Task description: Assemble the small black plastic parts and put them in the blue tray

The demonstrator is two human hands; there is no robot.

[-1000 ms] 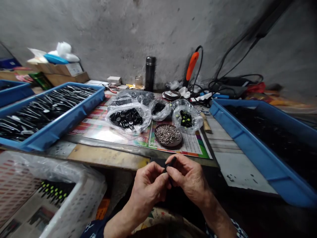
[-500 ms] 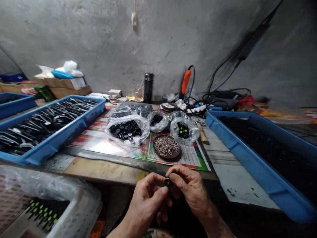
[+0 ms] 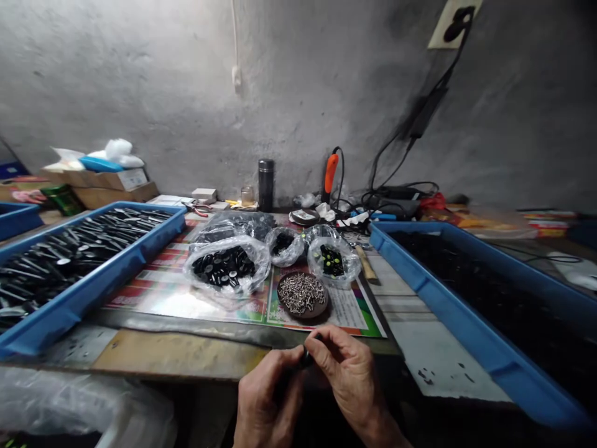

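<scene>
In front of the table's near edge my left hand (image 3: 270, 395) and my right hand (image 3: 347, 373) meet, fingertips almost touching. Between them is a small black part (image 3: 305, 358), pinched by both hands and mostly covered by the fingers; its exact kind cannot be made out. Just beyond the hands stands a round brown dish (image 3: 321, 311) heaped with small silvery rivet-like pins (image 3: 301, 292). Behind it are a plastic bag of black parts with round discs (image 3: 226, 266) and a smaller bag of black and yellow-green parts (image 3: 332, 260).
Blue trays flank me: the left tray (image 3: 140, 261) holds black strips, the right tray (image 3: 448, 305) dark pieces. Toward the wall are a black flask (image 3: 265, 185), an orange-handled tool (image 3: 331, 174) and cables. A wooden handle (image 3: 367, 264) lies by the right tray. A plastic-lined basket (image 3: 135, 410) sits lower left.
My view has tilted up and turned slightly right, so the table things sit lower and further left. The left hand has turned, and its fingers now cover more of the black part.
</scene>
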